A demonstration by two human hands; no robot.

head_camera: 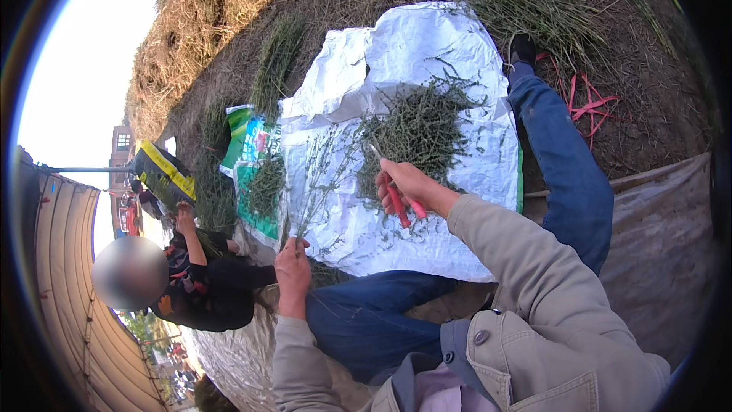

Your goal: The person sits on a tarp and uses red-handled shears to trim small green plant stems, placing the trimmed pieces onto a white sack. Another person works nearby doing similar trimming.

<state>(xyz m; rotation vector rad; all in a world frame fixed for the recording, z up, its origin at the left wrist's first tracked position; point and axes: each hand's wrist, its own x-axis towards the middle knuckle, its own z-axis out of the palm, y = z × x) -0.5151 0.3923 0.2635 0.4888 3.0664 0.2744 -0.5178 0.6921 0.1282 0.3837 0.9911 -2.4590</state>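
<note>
My left hand (293, 270) grips the lower ends of a thin bunch of green plant stems (320, 183), whose branching tops fan out over a white woven plastic sheet (400, 246). My right hand (406, 186) is closed around a pair of pruning shears with red handles (397, 200). Their metal tip points up and left, beside a pile of cut green sprigs (429, 123) on the sheet. Whether the blades are apart cannot be told. Loose sprigs and leaf bits lie scattered around the pile and below my right hand.
A co-worker in dark clothes (223, 297) sits at the left, holding stems. Bundles of cut stems (532, 6) lie at the top right, and others (277, 63) left of the sheet. Pink-red plastic strips (589, 107) lie beyond my outstretched leg. A green printed sack (243, 131) touches the sheet's left side.
</note>
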